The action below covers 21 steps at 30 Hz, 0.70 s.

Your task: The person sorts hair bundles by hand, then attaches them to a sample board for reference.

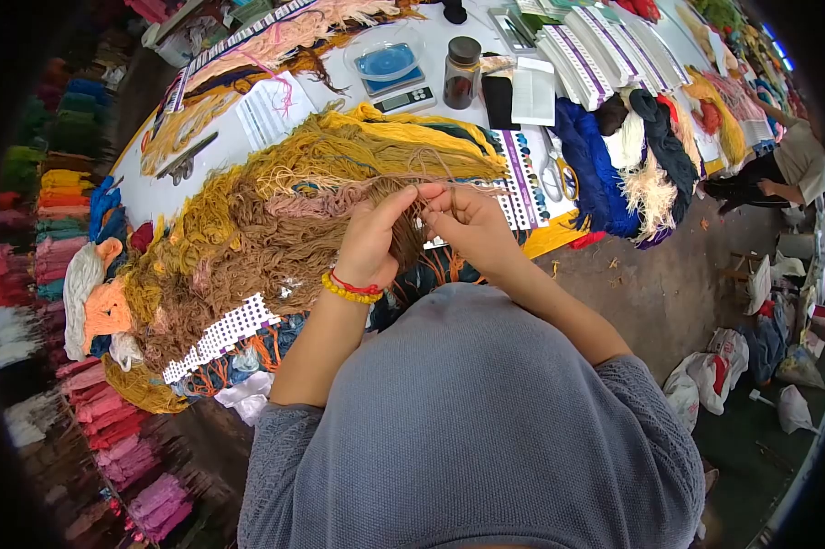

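Holding a bundle of brown strands [407, 240] over the near edge of the yarn heap [289, 240], the left hand [371, 240] has its fingers closed around it. The right hand [476, 229] has fingers drawn together alongside; any thread between them cannot be confirmed. Judged light, soft and limp, prone to tangling; best gripped as a gathered bundle, never by single strands.

No legible text, printed sheet [259, 117] too small to read
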{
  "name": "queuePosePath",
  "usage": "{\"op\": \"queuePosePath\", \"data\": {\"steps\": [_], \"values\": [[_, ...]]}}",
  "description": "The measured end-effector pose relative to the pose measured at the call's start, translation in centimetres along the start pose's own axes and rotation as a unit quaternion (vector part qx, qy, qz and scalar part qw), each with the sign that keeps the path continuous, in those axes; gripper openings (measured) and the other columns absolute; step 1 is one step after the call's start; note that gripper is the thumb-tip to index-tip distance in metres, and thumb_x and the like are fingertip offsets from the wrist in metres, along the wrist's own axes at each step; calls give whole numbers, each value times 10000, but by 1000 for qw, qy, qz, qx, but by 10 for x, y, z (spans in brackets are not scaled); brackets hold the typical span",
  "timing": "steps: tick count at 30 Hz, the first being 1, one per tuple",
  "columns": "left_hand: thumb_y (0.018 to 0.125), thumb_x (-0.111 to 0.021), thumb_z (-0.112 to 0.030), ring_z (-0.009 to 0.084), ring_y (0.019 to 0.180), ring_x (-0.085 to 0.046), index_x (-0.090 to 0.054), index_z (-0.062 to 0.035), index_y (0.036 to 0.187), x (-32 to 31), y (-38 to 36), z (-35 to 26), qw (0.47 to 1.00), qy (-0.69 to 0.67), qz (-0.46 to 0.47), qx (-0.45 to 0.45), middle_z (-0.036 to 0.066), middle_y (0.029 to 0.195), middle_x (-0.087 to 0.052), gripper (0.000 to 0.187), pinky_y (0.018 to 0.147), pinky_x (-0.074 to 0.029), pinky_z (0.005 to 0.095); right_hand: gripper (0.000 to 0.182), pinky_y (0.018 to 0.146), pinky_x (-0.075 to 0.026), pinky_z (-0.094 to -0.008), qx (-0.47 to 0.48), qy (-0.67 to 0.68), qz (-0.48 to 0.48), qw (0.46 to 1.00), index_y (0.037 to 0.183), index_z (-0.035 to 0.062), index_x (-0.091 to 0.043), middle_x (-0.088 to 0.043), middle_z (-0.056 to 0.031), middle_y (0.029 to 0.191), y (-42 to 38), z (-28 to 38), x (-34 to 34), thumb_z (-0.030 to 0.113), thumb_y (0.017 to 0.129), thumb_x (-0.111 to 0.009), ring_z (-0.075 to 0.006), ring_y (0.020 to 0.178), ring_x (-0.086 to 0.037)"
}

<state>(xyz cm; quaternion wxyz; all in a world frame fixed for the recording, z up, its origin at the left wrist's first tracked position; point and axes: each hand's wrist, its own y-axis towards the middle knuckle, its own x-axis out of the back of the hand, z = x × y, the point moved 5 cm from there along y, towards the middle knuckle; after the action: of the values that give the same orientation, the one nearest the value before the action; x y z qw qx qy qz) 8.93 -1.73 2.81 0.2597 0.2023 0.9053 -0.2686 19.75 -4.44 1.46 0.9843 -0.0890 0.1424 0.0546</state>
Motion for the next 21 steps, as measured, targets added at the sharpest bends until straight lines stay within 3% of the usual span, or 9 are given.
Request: {"op": "queuePosePath", "data": {"steps": [9,12,15,21], "values": [[884,-406,-179,198,890,-569,-507,93,1060,-6,1,4,1000,-13,2,9,161,1014,-572,340,786,-455,307,113,665,-463,-207,2,41,-8,999,902,-29,-556,-564,-27,832,0,-4,3,38,813,-535,-69,717,-542],[879,-421,-172,199,892,-568,-506,95,1060,-7,3,5,1000,-1,1,2,162,1008,-573,333,796,-449,304,103,668,-464,-207,-4,-3,-12,1000,889,-30,-556,-565,-29,827,0,-5,5,30,807,-535,-68,710,-541],[874,-433,-168,202,895,-567,-507,97,1059,-7,3,4,1000,23,0,-19,157,1004,-576,331,810,-440,301,86,656,-459,-202,-20,-48,-19,998,869,-27,-559,-566,-25,805,1,-6,6,26,805,-536,-66,694,-540],[861,-480,-163,167,867,-567,-522,61,1054,-2,1,2,1000,5,-6,4,112,948,-587,299,744,-472,290,72,576,-430,-178,19,2,-25,1000,835,-14,-565,-563,-9,729,2,-10,8,49,805,-549,-54,643,-531]]}}
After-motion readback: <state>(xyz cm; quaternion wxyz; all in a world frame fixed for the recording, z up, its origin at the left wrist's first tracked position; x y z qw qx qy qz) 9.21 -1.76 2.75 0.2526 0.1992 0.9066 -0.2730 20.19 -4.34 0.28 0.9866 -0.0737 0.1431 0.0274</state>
